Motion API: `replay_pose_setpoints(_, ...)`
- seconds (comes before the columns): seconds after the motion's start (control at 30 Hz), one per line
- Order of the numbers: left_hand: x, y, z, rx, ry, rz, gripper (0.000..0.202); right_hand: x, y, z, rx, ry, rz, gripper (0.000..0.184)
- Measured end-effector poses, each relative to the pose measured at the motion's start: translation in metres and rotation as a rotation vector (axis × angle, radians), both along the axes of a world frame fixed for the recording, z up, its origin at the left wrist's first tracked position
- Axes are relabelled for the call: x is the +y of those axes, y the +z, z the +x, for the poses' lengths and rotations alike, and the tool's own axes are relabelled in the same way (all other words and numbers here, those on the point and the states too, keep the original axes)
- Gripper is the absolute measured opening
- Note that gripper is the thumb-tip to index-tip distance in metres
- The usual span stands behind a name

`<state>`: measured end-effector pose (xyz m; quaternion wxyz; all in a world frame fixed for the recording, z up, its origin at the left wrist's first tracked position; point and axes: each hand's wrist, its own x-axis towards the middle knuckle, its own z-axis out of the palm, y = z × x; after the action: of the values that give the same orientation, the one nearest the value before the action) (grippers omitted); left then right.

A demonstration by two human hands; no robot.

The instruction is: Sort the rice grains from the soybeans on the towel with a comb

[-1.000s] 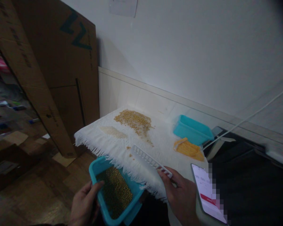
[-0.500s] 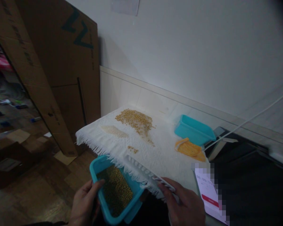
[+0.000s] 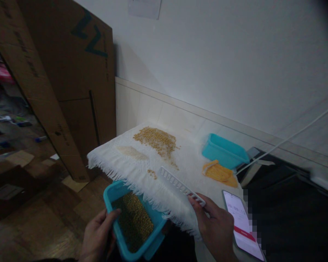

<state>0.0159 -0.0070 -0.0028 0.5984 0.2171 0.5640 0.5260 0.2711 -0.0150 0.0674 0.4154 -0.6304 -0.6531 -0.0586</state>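
Note:
My left hand grips the left rim of a blue plastic bin, thumb over the edge. Yellow soybeans and small dark green beans lie inside it. The bin is held under the fringed front edge of a white cloth. My right hand is closed on one end of a white slotted plastic strip, held over the cloth. Beside the strip's far end lies a small cluster of soybeans. Farther back are a larger soybean pile and a pale grain patch.
A second blue bin and a folded yellow cloth are at the table's right. A phone lies near my right hand. A tall cardboard box stands left of the table. A white cable crosses at right.
My right hand has moved the strip up and away from the cloth's front edge, farther over the table. The left hand and bin have stayed nearly still.

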Motion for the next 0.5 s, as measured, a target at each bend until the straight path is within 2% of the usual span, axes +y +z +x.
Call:
replay_pose_setpoints(0.13,0.001,0.003,0.001,-0.022,0.015,-0.019,0.031,0.003,-0.002,-0.003,0.014,0.013,-0.017,0.027)
replay_pose_setpoints(0.37,0.002,-0.002,-0.002,0.013,0.020,0.000,0.030,0.011,-0.001,-0.010,-0.017,0.018,-0.046,0.029)
replay_pose_setpoints(0.5,0.003,0.000,-0.002,0.000,0.026,-0.011,0.029,0.014,0.002,-0.013,-0.009,0.033,-0.076,0.028)
